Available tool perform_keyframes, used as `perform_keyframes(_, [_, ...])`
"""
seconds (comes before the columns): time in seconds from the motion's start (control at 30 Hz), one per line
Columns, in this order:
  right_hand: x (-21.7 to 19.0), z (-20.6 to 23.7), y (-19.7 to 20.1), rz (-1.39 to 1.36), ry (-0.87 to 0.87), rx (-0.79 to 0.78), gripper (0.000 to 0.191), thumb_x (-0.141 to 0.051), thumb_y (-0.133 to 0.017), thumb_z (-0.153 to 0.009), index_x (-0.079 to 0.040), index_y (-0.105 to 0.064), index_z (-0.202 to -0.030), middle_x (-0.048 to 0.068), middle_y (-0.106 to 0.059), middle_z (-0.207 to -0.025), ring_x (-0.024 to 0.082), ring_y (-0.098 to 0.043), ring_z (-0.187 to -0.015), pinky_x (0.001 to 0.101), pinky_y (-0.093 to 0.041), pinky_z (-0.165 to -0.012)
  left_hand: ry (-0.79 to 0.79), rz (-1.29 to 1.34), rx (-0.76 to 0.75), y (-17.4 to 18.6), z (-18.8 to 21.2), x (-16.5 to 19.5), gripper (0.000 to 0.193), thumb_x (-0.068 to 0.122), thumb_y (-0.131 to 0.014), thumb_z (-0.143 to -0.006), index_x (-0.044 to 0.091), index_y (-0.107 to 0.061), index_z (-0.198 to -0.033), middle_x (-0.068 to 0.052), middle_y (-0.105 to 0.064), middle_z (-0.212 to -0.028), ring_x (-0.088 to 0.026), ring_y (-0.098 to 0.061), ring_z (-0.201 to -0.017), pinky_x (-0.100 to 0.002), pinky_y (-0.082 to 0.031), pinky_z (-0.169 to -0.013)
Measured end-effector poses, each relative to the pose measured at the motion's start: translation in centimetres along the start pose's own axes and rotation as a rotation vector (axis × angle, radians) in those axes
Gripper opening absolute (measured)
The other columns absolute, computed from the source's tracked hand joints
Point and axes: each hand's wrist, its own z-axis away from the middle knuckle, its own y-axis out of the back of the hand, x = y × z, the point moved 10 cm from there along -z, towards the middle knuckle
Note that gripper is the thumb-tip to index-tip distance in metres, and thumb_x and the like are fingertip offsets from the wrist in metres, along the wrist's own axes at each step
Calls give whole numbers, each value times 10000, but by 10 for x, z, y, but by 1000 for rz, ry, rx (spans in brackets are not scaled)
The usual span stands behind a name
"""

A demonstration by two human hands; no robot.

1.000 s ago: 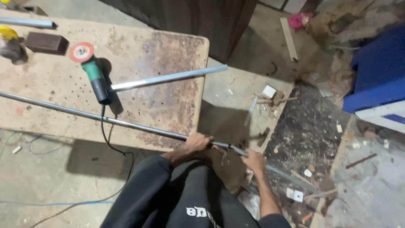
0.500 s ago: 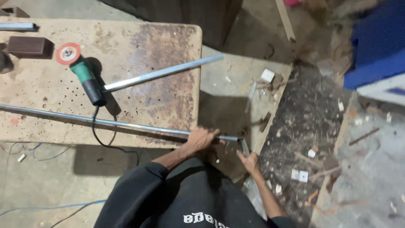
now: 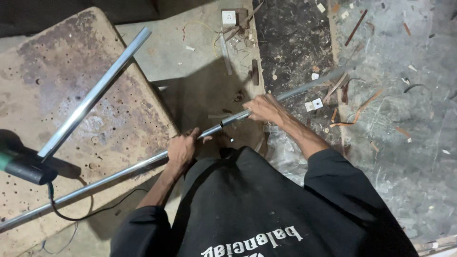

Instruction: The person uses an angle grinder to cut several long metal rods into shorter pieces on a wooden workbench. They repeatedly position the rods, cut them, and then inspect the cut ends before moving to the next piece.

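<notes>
A long metal pipe [image 3: 95,182] lies across the near edge of a worn wooden table [image 3: 57,95] and reaches out past it over the floor. My left hand [image 3: 182,151] grips the pipe just off the table's corner. My right hand [image 3: 266,109] grips it farther right, where its far end [image 3: 309,85] runs on above the littered floor. Between my hands the pipe shows a dark band [image 3: 223,124]. My black sleeves and shirt fill the bottom of the view.
A second, shorter metal pipe [image 3: 95,93] lies diagonally on the table. An angle grinder's black and green handle [image 3: 21,166] with its black cord [image 3: 71,216] sits at the left edge. The concrete floor [image 3: 395,143] holds wood scraps, a white socket box [image 3: 229,18] and debris.
The view has swung right and closer to my hands. Both hands still grip the long pipe; my right hand has moved up onto it, farther from my body.
</notes>
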Motion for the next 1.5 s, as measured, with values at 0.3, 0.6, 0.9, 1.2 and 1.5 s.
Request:
perform_keyframes(0.3, [-10, 0, -22, -517, -331, 226, 169, -281, -777, -918, -134, -742, -842, 67, -647, -594, 245, -602, -484, 444, -470, -472, -8, -20, 132, 11, -10, -1, 471, 617, -623, -916, 146, -653, -923, -97, -711, -822, -355, -700, -707, -492, -514, -574])
perform_keyframes(0.6, [-1, 3, 6, -261, 27, 196, 267, -218, -860, -730, -172, -791, -984, 110, -733, -744, 254, -686, -566, 418, -539, -541, -5, 12, 94, -5, -20, 16, 491, 635, -615, -894, 147, -657, -936, -102, -708, -822, -366, -696, -697, -495, -511, -560])
perform_keyframes(0.9, [19, 6, 42, -420, 14, 488, 148, -271, -697, -1042, -162, -779, -983, -8, -746, -858, 53, -629, -605, 222, -441, -447, -46, -22, 259, 32, -29, 33, 481, 614, -672, -887, 137, -626, -921, -44, -689, -826, -264, -702, -787, -427, -488, -663])
perform_keyframes(1.2, [-1, -14, -19, -602, 21, 332, 270, -322, -739, -1000, -57, -747, -1050, 142, -753, -894, 227, -720, -774, 401, -530, -683, -21, -66, 97, 12, -42, 36, 446, 607, -629, -948, 165, -639, -1005, -69, -680, -819, -279, -697, -805, -424, -504, -698])
perform_keyframes(1.5, [108, 29, 37, 157, -237, -22, 243, -318, -807, -806, -226, -779, -1030, 67, -751, -761, 227, -724, -658, 416, -565, -629, -239, -93, 432, -18, -41, 75, 443, 504, -539, -1054, 88, -688, -1083, -102, -728, -939, -308, -724, -883, -471, -542, -746])
